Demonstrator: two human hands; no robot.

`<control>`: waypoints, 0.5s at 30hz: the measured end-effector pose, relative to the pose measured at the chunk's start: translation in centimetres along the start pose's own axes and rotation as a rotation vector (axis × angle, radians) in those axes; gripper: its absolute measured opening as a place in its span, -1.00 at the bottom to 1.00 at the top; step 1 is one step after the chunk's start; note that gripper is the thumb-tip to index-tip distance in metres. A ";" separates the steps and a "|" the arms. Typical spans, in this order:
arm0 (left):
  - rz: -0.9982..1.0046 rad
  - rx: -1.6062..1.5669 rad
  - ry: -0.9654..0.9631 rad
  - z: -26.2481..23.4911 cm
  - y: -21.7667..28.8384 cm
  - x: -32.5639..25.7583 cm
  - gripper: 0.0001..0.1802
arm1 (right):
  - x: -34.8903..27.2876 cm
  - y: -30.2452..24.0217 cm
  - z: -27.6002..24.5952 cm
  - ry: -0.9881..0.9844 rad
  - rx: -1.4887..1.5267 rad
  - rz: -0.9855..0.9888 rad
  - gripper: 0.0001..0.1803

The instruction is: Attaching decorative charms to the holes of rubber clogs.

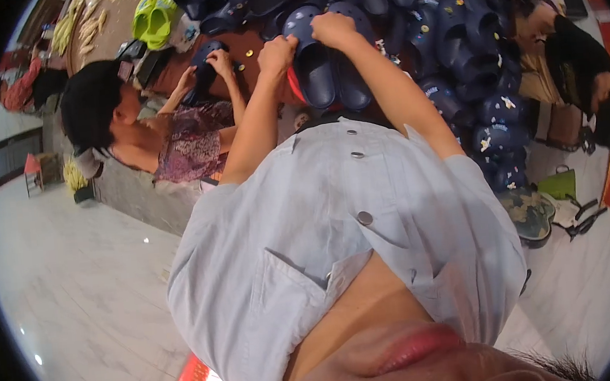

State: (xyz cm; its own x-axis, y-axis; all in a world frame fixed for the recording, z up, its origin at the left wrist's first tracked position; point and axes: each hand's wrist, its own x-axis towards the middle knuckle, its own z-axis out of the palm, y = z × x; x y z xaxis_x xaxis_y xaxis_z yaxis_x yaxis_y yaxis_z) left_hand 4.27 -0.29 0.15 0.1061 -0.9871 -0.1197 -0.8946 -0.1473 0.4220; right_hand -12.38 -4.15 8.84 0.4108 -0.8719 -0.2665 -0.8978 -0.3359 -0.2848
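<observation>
Left hand (pixel 277 51) and right hand (pixel 333 28), both curled closed, grip the top edge of a navy clog (pixel 312 66) lying on the brown counter (pixel 254 68); exact finger contact is unclear at this range. Beside it lies a second clog (pixel 352 85). A co-worker's hands (pixel 217 62) hold another clog (pixel 204 72).

both hands (pixel 306 41) on navy clog (pixel 312 66) (co-worker (pixel 168 122) beside)

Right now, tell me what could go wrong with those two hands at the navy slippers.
The left hand and right hand both grip one navy slipper pair beside a crowded slipper heap; a tug may topple neighbours. Small charms lie loose on the brown table and could scatter.
</observation>
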 end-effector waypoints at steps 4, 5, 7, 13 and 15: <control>0.124 0.026 0.043 -0.2 -0.5 0.0 -0.53 | 0.4 -0.1 0.5 0.030 -0.073 -0.011 -0.71; 0.109 0.002 0.056 -0.6 0.1 -0.3 -0.55 | 0.1 -0.5 0.1 0.020 -0.099 -0.021 -0.70; 0.130 -0.039 0.051 -1.0 0.3 -0.3 -0.56 | 0.5 -0.6 0.5 0.027 -0.041 0.027 -0.71; 0.244 -0.014 0.103 -2.1 0.8 -1.3 -0.64 | 0.3 -0.9 0.7 0.060 0.093 0.103 -0.72; 0.310 0.006 0.097 -2.2 0.5 -1.3 -0.64 | -0.2 -1.1 0.4 0.059 0.145 0.100 -0.72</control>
State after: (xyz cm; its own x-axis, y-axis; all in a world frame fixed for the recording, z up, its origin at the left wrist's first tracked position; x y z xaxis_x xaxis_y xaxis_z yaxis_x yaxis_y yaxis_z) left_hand 4.60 0.78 2.46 -0.1312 -0.9863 0.1001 -0.8933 0.1614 0.4195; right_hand -11.39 -3.46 8.85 0.3072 -0.9190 -0.2472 -0.8994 -0.1955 -0.3909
